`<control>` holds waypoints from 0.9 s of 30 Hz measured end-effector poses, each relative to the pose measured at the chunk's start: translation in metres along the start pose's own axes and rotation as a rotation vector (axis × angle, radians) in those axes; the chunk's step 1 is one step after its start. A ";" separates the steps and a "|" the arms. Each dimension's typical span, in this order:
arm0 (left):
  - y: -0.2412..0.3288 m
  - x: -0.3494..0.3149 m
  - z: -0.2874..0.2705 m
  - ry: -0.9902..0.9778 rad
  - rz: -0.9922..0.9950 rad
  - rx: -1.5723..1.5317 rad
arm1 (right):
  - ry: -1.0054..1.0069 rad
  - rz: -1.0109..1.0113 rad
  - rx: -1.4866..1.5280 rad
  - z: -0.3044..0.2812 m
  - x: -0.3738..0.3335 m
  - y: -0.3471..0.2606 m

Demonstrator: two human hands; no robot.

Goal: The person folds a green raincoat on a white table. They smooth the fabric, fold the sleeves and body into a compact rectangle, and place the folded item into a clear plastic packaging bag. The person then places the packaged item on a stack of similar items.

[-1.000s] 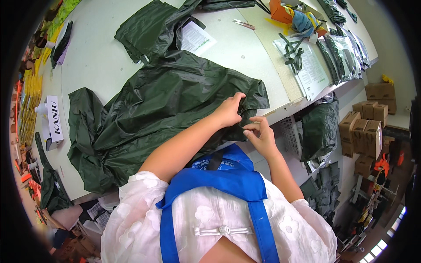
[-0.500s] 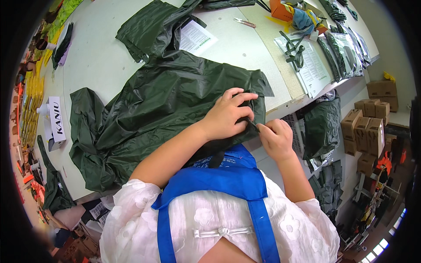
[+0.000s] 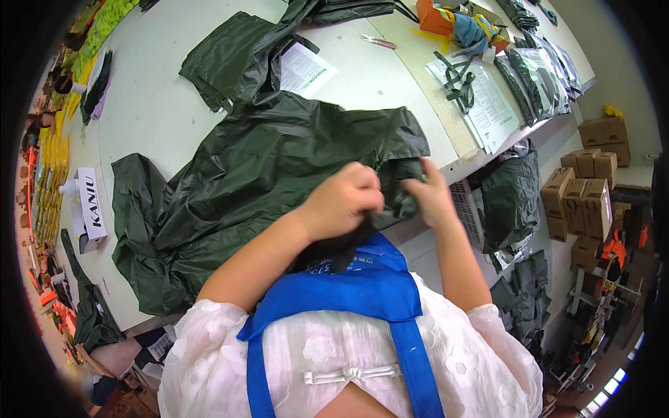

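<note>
A dark green coated-fabric garment (image 3: 251, 164) lies rumpled over the near part of the table, its near right edge gathered up in front of me. My left hand (image 3: 346, 200) is closed on that edge, fingers curled down into the cloth. Just to its right, my right hand (image 3: 431, 194) grips a bunched fold of the same garment between thumb and fingers. Motion blurs the cloth between the two hands, so its exact part cannot be made out. Some dark fabric hangs down against my blue apron (image 3: 334, 296).
Farther back on the pale table (image 3: 150, 90) are folded green fabric (image 3: 226, 56), a printed sheet (image 3: 304, 70) and thread snips (image 3: 378, 42). At right lie papers (image 3: 481, 104), bagged garments (image 3: 540, 80) and an orange box (image 3: 433, 17). A white box (image 3: 89, 202) stands left; cartons (image 3: 577, 198) stack beyond.
My left hand's fingers have gone from spread to curled into the cloth. My right hand has moved up against the garment's edge, and the fold between both hands has bunched up.
</note>
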State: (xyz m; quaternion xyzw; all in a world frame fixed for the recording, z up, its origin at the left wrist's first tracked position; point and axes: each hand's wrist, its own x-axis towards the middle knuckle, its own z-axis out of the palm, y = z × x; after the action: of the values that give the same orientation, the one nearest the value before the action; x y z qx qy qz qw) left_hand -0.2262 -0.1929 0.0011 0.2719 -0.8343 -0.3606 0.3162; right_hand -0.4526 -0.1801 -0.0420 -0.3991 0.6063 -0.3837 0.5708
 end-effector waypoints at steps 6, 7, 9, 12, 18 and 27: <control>-0.002 -0.013 0.001 -0.054 -0.225 -0.037 | 0.001 0.040 0.310 -0.018 -0.016 -0.003; 0.007 -0.001 -0.007 -0.087 -0.361 0.037 | 0.016 -0.012 0.258 -0.009 -0.017 -0.002; 0.019 0.022 -0.009 0.089 -0.320 0.313 | 0.040 -0.071 0.010 0.011 -0.027 -0.024; 0.010 0.045 0.002 0.197 -0.114 0.541 | 0.046 -0.185 -0.246 0.024 -0.035 -0.033; -0.016 0.054 -0.003 0.318 -0.147 0.516 | 0.051 -0.226 -0.203 0.022 -0.043 -0.031; -0.026 0.033 -0.040 0.496 -0.508 -0.448 | -0.107 0.055 0.585 -0.030 -0.023 0.021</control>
State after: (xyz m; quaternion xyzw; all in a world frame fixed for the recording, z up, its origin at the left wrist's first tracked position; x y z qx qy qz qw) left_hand -0.2129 -0.2481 0.0142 0.4722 -0.5402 -0.5233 0.4598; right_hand -0.4829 -0.1507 -0.0511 -0.2208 0.4495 -0.5051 0.7029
